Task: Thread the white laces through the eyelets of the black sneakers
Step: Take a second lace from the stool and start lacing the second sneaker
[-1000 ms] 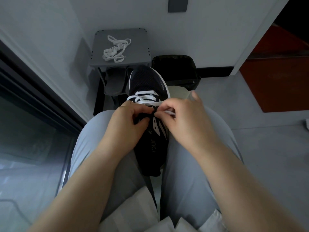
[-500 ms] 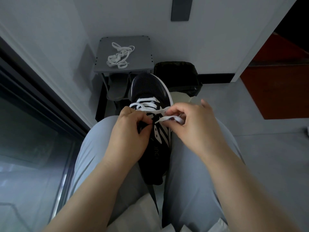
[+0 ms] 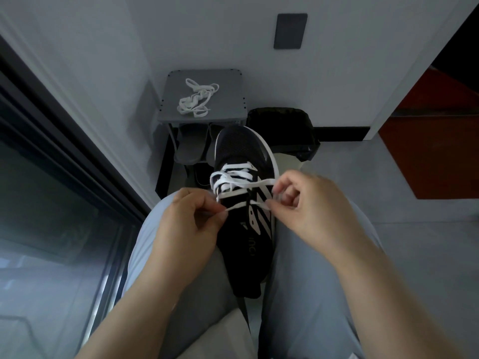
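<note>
Since half a second ago the two hands are drawing apart across the black sneaker, so the short run of white lace between them, bunched before, is now stretching taut over the tongue. The person is keeping the sneaker wedged between the thighs, toe pointing away, probably to steady it while leaving both hands free. The left hand, on the sneaker's left, is pinching the lace end between thumb and forefinger. The right hand, on the sneaker's right, is pinching the same strand just beside the striped side panel, with a loop from a row nearer the toe running to its fingers. To me they are taking up slack after passing an eyelet. Rows nearer the toe are already crossing and the stretch nearer the heel is looking bare, so the lacing is looking roughly half done. Beyond the sneaker's toe a second white lace is lying tangled on a grey stool, presumably waiting for the other sneaker, which I am not seeing. Grey slippers are sitting under the stool, and a black-lined bin is standing just right of the toe.
</note>
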{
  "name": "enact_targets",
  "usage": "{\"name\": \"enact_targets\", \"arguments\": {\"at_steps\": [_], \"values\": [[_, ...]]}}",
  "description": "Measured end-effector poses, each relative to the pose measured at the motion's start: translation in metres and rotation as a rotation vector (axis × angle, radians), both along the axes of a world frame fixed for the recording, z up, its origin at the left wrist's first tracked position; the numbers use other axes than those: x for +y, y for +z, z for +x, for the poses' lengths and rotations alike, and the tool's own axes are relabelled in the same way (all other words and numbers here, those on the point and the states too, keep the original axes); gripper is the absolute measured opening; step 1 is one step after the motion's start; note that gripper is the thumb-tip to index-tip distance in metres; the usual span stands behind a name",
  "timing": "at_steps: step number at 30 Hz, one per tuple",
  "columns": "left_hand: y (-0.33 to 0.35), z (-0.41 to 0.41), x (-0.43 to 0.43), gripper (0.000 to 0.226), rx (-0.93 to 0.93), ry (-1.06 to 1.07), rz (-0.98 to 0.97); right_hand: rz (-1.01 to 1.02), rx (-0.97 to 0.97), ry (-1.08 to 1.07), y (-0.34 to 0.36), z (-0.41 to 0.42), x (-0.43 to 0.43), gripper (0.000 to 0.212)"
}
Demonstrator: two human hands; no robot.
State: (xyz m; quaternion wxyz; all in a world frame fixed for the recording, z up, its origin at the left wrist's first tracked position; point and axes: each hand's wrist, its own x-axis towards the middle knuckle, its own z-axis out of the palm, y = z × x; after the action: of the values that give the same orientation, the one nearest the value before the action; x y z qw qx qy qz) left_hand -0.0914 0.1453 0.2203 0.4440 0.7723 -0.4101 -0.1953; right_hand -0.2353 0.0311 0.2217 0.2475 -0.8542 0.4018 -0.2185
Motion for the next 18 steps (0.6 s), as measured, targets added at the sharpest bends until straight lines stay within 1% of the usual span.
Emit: {"name": "enact_targets", "arguments": {"at_steps": [1,2,3,5,6,7,8,9,10,11,12,13,14,15,16,17,18], "values": [[-0.001,0.004,0.002,0.023,0.056,0.019,-0.032,0.006,-0.055,-0.044,0.000,0.001,0.000,0.020],[-0.002,0.008,0.004,0.025,0.154,0.039,-0.067,0.004,-0.075,-0.078,0.000,0.002,0.000,0.024],[-0.002,0.013,0.006,0.026,0.290,0.056,-0.106,-0.007,-0.066,-0.094,0.000,0.002,0.000,0.028],[0.000,0.026,0.012,0.021,0.646,0.019,-0.250,-0.048,0.015,-0.071,0.001,0.005,-0.001,0.030],[0.001,0.033,0.015,0.022,0.816,-0.028,-0.314,-0.078,0.076,-0.045,0.001,0.008,-0.002,0.025],[0.000,0.040,0.019,0.029,0.918,-0.076,-0.360,-0.110,0.126,-0.022,0.001,0.011,-0.003,0.017],[0.000,0.048,0.022,0.031,0.979,-0.110,-0.399,-0.134,0.150,-0.014,0.002,0.013,-0.004,0.011],[-0.004,0.058,0.025,0.025,1.033,-0.154,-0.463,-0.143,0.137,-0.021,0.000,0.016,-0.006,0.010],[-0.006,0.066,0.029,0.012,1.102,-0.249,-0.537,-0.122,0.076,-0.044,-0.001,0.018,-0.008,0.010],[-0.003,0.078,0.032,0.012,1.072,-0.304,-0.595,-0.063,-0.031,-0.081,-0.001,0.019,-0.010,0.011],[0.000,0.095,0.038,0.029,0.991,-0.078,-0.604,0.026,-0.166,-0.121,0.000,0.020,-0.013,0.014],[0.000,0.106,0.044,0.040,1.060,0.074,-0.640,0.125,-0.326,-0.142,0.002,0.019,-0.016,0.018],[0.000,0.117,0.050,0.038,1.052,0.167,-0.659,0.237,-0.499,-0.132,0.004,0.018,-0.018,0.021],[0.002,0.125,0.049,0.027,0.986,0.159,-0.672,0.353,-0.657,-0.100,0.006,0.016,-0.020,0.022],[-0.003,0.131,0.044,0.016,0.868,0.129,-0.683,0.467,-0.776,-0.055,0.008,0.013,-0.021,0.022],[-0.009,0.133,0.043,0.017,0.806,0.155,-0.619,0.566,-0.857,-0.007,0.009,0.011,-0.021,0.020],[-0.014,0.134,0.039,0.024,0.662,0.267,-0.564,0.648,-0.911,0.032,0.010,0.009,-0.020,0.017]]}}
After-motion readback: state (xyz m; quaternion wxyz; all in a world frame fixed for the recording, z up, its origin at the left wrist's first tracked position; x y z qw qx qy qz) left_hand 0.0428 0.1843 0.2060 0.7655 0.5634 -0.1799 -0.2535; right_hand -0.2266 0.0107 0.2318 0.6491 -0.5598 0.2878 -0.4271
